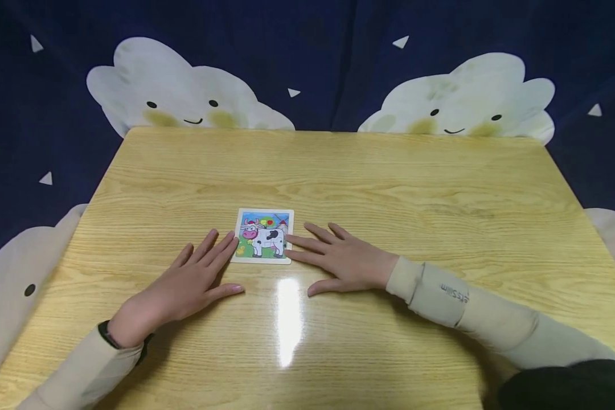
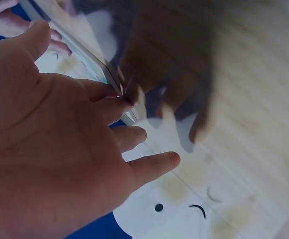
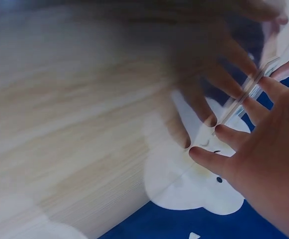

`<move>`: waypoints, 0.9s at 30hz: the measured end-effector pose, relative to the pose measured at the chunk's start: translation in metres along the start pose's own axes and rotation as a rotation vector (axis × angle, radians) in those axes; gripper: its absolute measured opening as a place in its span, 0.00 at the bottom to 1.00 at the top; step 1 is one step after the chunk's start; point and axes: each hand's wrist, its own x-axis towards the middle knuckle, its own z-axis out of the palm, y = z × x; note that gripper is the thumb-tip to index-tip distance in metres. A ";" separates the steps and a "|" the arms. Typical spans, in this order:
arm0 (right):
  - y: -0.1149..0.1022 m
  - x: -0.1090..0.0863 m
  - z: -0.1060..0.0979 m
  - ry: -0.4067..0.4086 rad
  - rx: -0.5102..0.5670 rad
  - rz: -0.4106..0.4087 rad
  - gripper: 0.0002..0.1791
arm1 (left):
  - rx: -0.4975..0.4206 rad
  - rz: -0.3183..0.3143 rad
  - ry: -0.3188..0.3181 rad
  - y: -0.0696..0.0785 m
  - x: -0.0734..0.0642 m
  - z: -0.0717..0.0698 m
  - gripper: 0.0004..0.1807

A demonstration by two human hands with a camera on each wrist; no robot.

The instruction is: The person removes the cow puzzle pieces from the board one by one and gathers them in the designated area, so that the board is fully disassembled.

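A small square cow puzzle (image 1: 264,233) with a white border lies flat on the wooden table. Its picture shows a spotted cow, a tree and a windmill. My left hand (image 1: 189,283) has its fingers straight, and its fingertips touch the puzzle's left edge. From the other side my right hand (image 1: 345,259) reaches in with spread, straight fingers, two of them on the puzzle's right border. Both thumbs lie apart from it, nearer the front. In the left wrist view the puzzle's thin edge (image 2: 102,67) shows beside the fingertips; the right wrist view shows its opposite side too.
The wooden table (image 1: 389,188) has a glossy top with a bright light reflection in front of the puzzle. Behind it hangs a dark blue cloth (image 1: 318,51) printed with smiling clouds and white triangles. A dark rounded object (image 1: 569,387) sits at the lower right.
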 end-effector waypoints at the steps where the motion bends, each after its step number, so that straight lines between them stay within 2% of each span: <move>1: 0.002 -0.002 0.000 0.004 -0.001 0.001 0.41 | 0.007 0.010 0.000 0.002 0.002 0.000 0.48; 14: 0.024 -0.038 0.002 0.066 -0.014 0.024 0.40 | 0.060 0.121 -0.029 0.020 0.032 -0.003 0.47; 27: 0.039 -0.075 0.005 0.092 -0.013 0.090 0.39 | 0.077 0.187 -0.098 0.045 0.057 -0.002 0.47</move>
